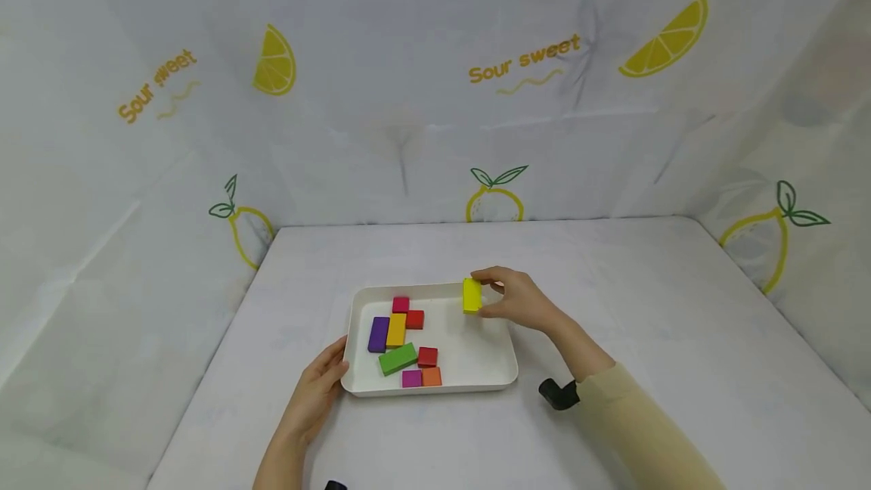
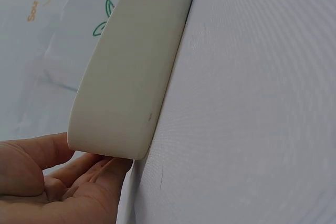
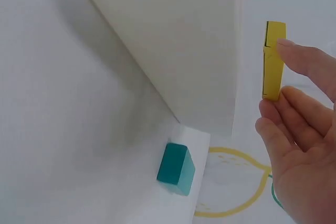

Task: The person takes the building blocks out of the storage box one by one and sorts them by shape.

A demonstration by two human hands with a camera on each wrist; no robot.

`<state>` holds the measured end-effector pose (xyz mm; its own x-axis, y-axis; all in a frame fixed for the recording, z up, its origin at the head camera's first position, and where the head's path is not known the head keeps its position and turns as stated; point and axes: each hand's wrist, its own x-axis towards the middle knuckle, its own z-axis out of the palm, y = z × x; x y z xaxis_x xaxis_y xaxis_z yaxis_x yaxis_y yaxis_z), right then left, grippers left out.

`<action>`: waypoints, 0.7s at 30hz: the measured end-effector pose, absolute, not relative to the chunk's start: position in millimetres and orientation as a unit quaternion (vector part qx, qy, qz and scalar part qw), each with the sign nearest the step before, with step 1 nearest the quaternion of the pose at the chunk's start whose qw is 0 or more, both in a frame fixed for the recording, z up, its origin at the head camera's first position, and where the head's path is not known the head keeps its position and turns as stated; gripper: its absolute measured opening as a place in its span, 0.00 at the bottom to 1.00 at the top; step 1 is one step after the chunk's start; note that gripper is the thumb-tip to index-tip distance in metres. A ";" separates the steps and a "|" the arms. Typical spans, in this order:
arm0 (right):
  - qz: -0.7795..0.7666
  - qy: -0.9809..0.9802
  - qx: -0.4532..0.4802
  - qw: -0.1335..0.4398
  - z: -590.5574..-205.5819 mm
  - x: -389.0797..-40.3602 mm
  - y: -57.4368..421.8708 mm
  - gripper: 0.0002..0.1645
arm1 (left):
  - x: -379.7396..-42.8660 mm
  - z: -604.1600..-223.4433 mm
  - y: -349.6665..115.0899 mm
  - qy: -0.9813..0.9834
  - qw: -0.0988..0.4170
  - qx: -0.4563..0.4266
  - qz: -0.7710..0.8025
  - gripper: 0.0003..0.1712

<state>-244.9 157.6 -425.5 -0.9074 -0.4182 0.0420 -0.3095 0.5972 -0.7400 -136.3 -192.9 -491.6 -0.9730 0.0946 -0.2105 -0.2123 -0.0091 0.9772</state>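
Observation:
My right hand (image 1: 517,299) pinches a yellow block (image 1: 472,296) between thumb and fingers, above the back right part of a white tray (image 1: 476,369). In the right wrist view a seam crosses the yellow block (image 3: 273,72), which is held higher than the rim. My left hand (image 1: 316,388) grips the tray's left end; the left wrist view shows the thumb on one side and fingers at the bottom edge. Inside the tray lie a purple block (image 1: 379,334), an orange-yellow block (image 1: 396,330), a green block (image 1: 398,359) and several small red, pink and orange cubes.
A teal block (image 3: 176,167) stands on the white-covered table beyond the tray's corner, hidden in the head view. White cloth (image 1: 408,134) with lemon prints hangs behind and at both sides. A black object (image 1: 559,395) sits at my right sleeve (image 1: 633,414).

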 end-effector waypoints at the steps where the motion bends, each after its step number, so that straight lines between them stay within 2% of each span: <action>1: -0.401 0.891 -0.205 0.065 -425.1 -245.4 162.0 0.37 | -136.6 -491.6 -192.9 0.696 0.108 -0.042 0.709 0.33; 21: -0.389 0.909 -0.146 0.037 -447.6 -255.1 238.0 0.40 | -137.7 -492.3 -193.8 0.691 0.105 -0.047 0.714 0.32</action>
<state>-255.1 238.0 -447.6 -0.9544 -0.2949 0.0466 -0.2374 0.6549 -0.7175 -137.7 -193.8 -492.3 -0.9736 0.0844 -0.2119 -0.2146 -0.0239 0.9764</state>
